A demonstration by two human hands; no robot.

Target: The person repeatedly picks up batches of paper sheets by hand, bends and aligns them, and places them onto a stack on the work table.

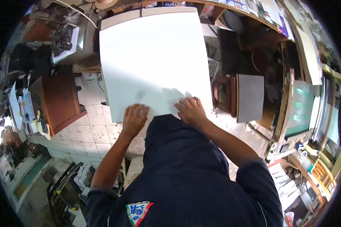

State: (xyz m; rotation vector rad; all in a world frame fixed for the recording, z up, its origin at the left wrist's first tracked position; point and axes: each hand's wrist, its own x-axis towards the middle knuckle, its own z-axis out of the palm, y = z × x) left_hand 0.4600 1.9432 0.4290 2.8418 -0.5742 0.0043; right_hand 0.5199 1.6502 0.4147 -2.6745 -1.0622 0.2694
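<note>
Overall, the white sheet (155, 53) looks plain, partly shaded.

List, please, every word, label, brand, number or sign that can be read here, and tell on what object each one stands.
I do not copy printed words; this is where they stand:
Red, white and green badge on the dark top: small lettering, partly legible.
Dark blue package at the top edge: pale lettering, partly legible.
Papers at upper right: marks too small and blurred.
Large white sheet: no print visible.
</note>
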